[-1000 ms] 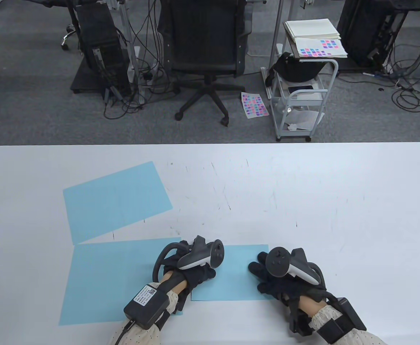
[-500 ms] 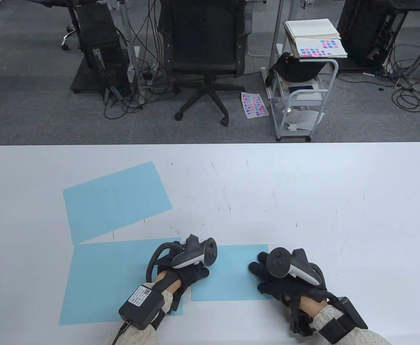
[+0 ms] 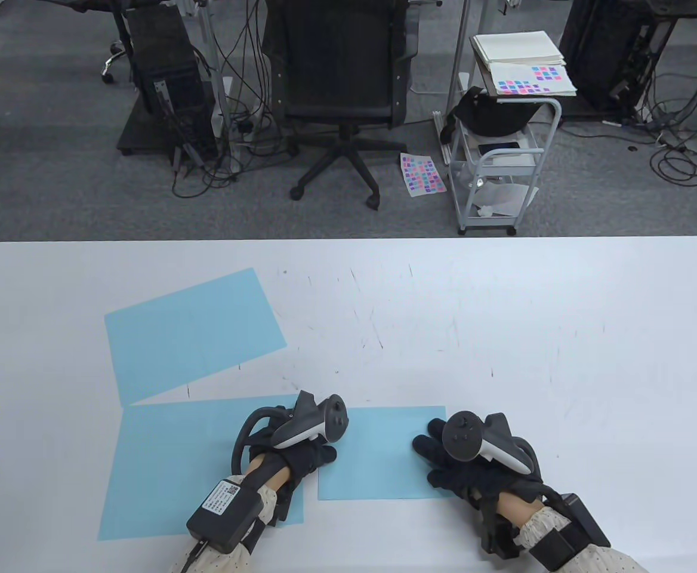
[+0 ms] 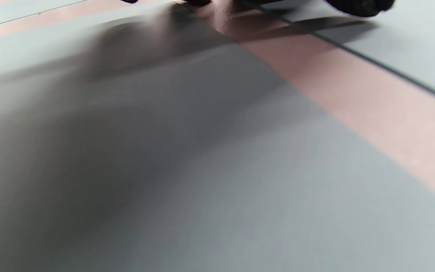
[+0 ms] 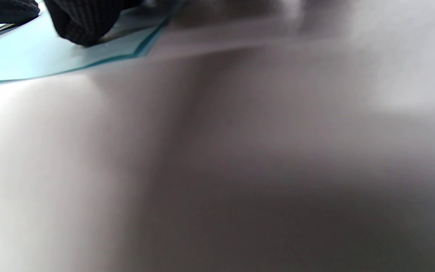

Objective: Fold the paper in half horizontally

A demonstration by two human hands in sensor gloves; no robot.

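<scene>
A light blue folded paper lies flat near the front edge of the white table. My left hand sits at the paper's left edge, partly over the neighbouring sheet, fingers low on the surface. My right hand lies flat on the paper's right part with fingers spread. In the right wrist view, gloved fingers press on the blue paper near its corner. The left wrist view shows one fingertip touching the paper at the top right.
Two more blue sheets lie on the left: one angled further back, one flat beside the folded paper, under my left wrist. Beyond the table stand an office chair and a small cart.
My left hand has slid leftward over the folded paper, from its middle to its left edge. The right hand and the paper have stayed where they were.
</scene>
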